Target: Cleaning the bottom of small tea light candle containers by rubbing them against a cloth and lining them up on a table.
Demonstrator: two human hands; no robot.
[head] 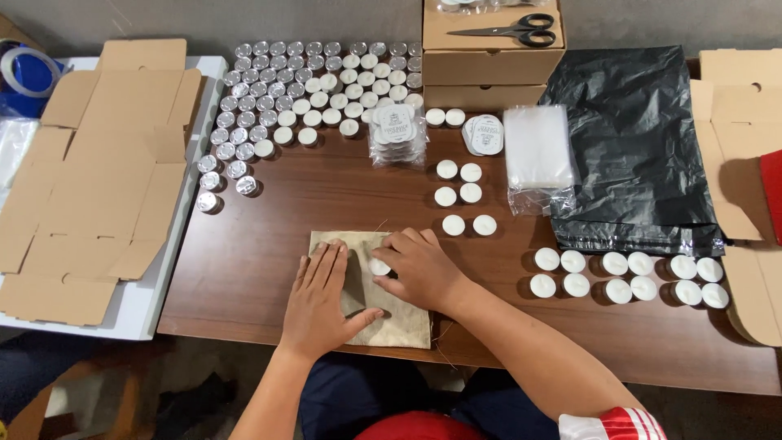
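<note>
While the left hand [322,301] is lying flat and spread on the beige cloth pouch [399,322] at the table's near edge, the right hand [419,269] is pinching 1 white tealight [380,266] at the pouch. Judging by this, filling is only starting. Just beyond, 6 loose tealights [460,195] are waiting; 8 more [627,277] are sitting to the right. Farther back, a large batch of tealights [314,94] is standing untouched, beside label packs [397,130], brown boxes [489,61] and scissors [505,30].
</note>
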